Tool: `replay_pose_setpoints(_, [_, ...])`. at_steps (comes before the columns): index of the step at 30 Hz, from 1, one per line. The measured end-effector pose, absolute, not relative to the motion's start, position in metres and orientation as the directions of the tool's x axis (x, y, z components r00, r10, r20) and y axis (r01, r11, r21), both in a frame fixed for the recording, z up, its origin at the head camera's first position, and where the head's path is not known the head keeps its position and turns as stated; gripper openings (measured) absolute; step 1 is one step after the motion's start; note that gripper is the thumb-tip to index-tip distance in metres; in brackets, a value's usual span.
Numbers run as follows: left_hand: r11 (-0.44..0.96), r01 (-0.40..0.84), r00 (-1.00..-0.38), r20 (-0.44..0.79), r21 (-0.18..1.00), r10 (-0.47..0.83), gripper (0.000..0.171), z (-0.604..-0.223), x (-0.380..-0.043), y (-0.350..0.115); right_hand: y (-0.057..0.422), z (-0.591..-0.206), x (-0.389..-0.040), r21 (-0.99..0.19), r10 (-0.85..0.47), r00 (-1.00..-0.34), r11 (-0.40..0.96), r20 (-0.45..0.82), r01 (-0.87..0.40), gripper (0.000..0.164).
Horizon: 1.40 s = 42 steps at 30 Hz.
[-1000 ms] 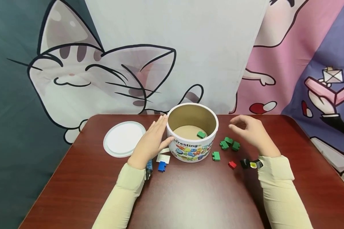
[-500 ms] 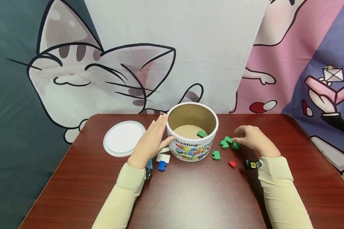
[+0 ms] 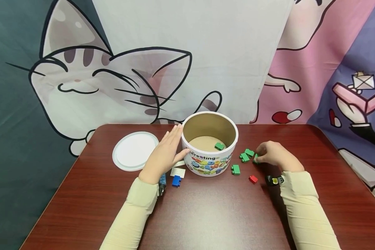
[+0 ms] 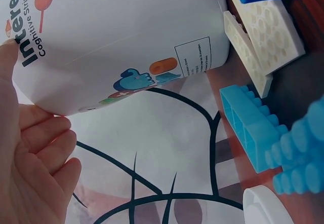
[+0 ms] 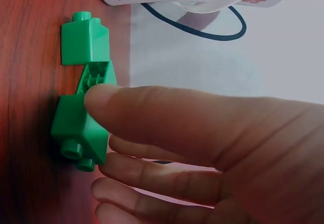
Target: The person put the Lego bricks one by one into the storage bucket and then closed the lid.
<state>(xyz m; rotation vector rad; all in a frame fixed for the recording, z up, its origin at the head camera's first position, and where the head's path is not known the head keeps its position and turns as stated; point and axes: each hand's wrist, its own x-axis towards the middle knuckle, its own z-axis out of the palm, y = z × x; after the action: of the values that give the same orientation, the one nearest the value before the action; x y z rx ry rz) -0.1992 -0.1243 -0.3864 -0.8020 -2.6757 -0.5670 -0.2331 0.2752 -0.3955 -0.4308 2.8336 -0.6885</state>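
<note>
My left hand (image 3: pixel 163 156) rests with straight fingers against the left side of a white printed bucket (image 3: pixel 207 166). In the left wrist view its fingertips lie along the bucket wall. To the bucket's right, my right hand (image 3: pixel 276 155) pinches a green building block (image 5: pixel 76 120) between thumb and fingers, low at the table. Two more green blocks (image 3: pixel 244 157) lie beside it; one stands upright in the right wrist view (image 5: pixel 85 41). Another green block (image 3: pixel 235 169) sits nearer the bucket, and one green block (image 3: pixel 219 146) lies inside it.
A round white lid (image 3: pixel 135 151) lies left of the bucket. A red block (image 3: pixel 253 179) is in front of the right hand. Near the left wrist are a blue block (image 3: pixel 176 181), cream-coloured pieces (image 4: pixel 271 31) and light-blue blocks (image 4: pixel 248 125). A printed cloth (image 3: pixel 231 52) hangs behind the table.
My right hand has come down from above the green blocks and drawn slightly nearer, its thumb and fingers closing on the rightmost one. The left hand has kept its place at the bucket.
</note>
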Motion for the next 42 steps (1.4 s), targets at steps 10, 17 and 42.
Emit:
replay_pose_setpoints(10, [0.762,0.583,-0.795,0.390,0.282,0.464,0.080,-0.386,-0.200,-0.123,0.273,-0.399,-0.231,-0.450,-0.340,-0.935,0.853,-0.098,-0.263,0.024])
replay_pose_setpoints(17, [0.763,0.588,-0.790,0.394,0.268,0.470,0.080,-0.386,-0.202,-0.123,0.275,-0.398,-0.233,-0.449,-0.341,-0.936,0.852,-0.089,-0.268,0.021])
replay_pose_setpoints(42, [0.762,0.584,-0.794,0.392,0.279,0.465,0.081,-0.388,-0.202,-0.124,0.261,-0.377,-0.226,-0.411,-0.286,-0.928,0.836,0.238,-0.363,0.022])
